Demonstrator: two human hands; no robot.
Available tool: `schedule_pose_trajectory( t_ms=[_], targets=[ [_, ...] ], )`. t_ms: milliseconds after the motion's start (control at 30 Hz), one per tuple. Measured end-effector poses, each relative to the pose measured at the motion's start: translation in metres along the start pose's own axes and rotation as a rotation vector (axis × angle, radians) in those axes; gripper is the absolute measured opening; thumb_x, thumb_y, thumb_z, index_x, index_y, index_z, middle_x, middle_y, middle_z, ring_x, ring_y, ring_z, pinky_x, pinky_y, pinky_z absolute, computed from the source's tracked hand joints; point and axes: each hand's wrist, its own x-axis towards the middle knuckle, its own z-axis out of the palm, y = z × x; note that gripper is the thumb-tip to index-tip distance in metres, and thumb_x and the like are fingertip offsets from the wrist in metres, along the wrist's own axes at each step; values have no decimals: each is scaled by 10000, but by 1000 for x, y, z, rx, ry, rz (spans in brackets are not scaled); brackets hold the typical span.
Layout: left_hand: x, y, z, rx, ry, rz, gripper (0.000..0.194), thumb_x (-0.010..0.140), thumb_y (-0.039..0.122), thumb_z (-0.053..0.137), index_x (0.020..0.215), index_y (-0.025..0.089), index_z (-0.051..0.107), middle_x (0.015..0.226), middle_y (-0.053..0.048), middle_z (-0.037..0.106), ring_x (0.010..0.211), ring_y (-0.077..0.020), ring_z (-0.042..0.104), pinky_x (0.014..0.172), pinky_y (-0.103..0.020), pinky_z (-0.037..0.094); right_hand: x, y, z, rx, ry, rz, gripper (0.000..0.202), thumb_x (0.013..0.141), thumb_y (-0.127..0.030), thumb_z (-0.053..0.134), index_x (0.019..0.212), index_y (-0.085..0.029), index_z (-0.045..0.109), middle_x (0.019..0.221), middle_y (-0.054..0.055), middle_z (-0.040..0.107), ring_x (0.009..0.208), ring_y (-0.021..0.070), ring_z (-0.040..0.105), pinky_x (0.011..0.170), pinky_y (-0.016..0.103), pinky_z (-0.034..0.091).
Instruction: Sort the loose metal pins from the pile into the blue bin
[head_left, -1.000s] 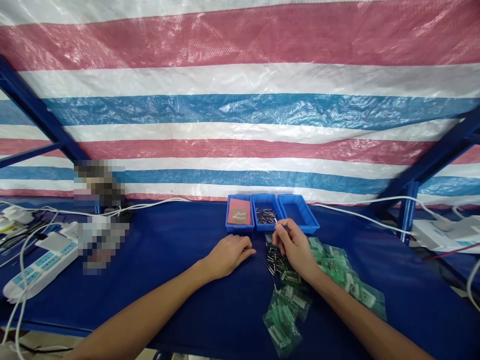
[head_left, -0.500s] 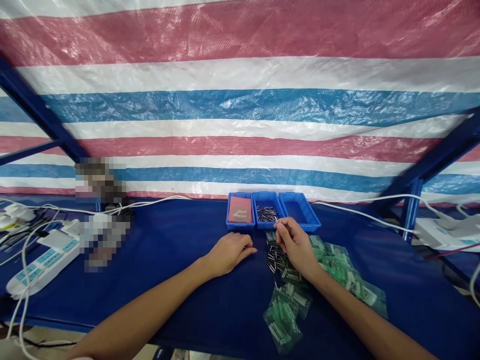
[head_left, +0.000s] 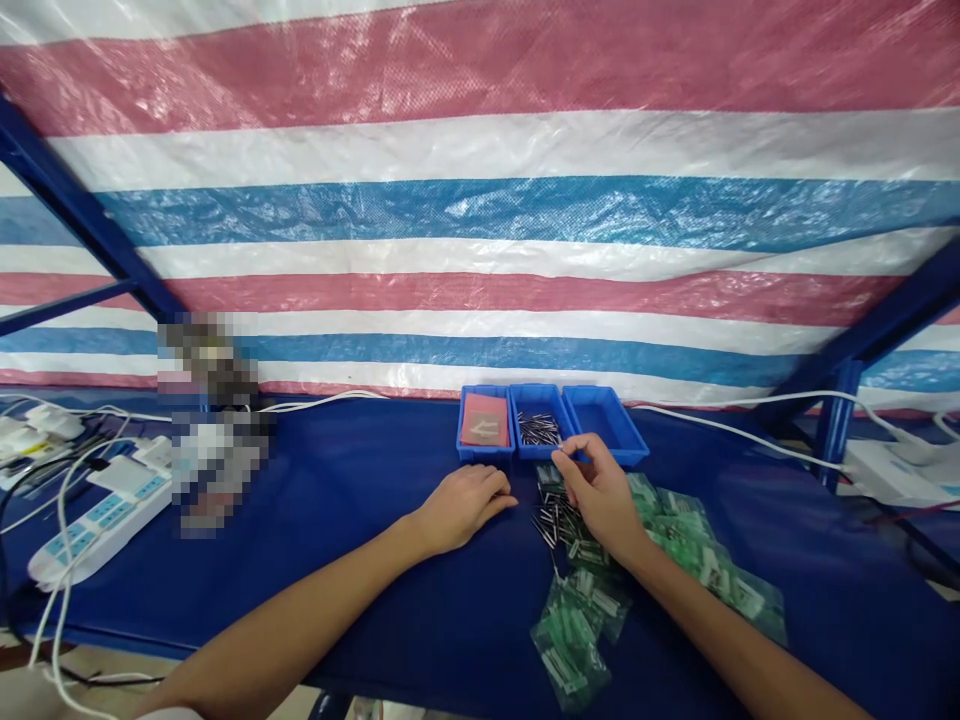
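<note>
My left hand rests on the blue table with loosely curled fingers and shows nothing held. Just before the middle blue bin, my right hand is closed in a pinch; whatever lies between its fingertips is too small to make out. That bin holds many thin dark metal pieces. More such loose metal pieces lie on the table between my hands, beside and on clear green-tinted plastic packets. My right hand and forearm hide part of this pile.
The left blue bin holds a pink-red piece with a small bag on it. An empty right bin stands beside the middle one. More green packets lie right of my forearm. A white power strip with cables lies at the left.
The whole view has shifted slightly, so things sit a little further right. My right hand keeps its pinch by the middle bin's front edge; my left hand stays resting.
</note>
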Motion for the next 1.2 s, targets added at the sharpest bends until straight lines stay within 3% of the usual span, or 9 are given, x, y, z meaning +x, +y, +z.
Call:
schedule_pose_trajectory(
  t_ms=[200,400,600,1200],
  targets=[
    [0,1,0,-2,11,13,278,1146,415,455,1028,195,578,990,-39,690,897,-190,648,833,-313,488,-2,-2,-1,-45,-21,-16,327,971,-548,724,948,-277,542,610,-77,386,485,141,353,452,278,261],
    [0,1,1,9,16,5,298,1139,441,468,1026,196,593,992,-42,690,897,-190,647,833,-315,492,0,-9,0,-48,-7,-56,341,963,-571,721,927,-265,575,661,-49,443,507,142,350,439,279,275],
    [1,0,1,13,20,9,286,1132,444,485,1027,198,588,988,-41,683,893,-190,645,826,-307,490,1,-1,0,-12,-13,-11,384,979,-625,667,1027,-245,645,804,-3,593,490,116,407,416,266,316],
    [0,0,2,40,44,27,293,1125,452,500,1014,193,582,973,-37,670,879,-190,630,828,-310,489,2,4,-1,-59,-89,-68,339,1077,-558,540,1087,-238,653,832,2,597,481,104,444,437,264,360]
  ],
)
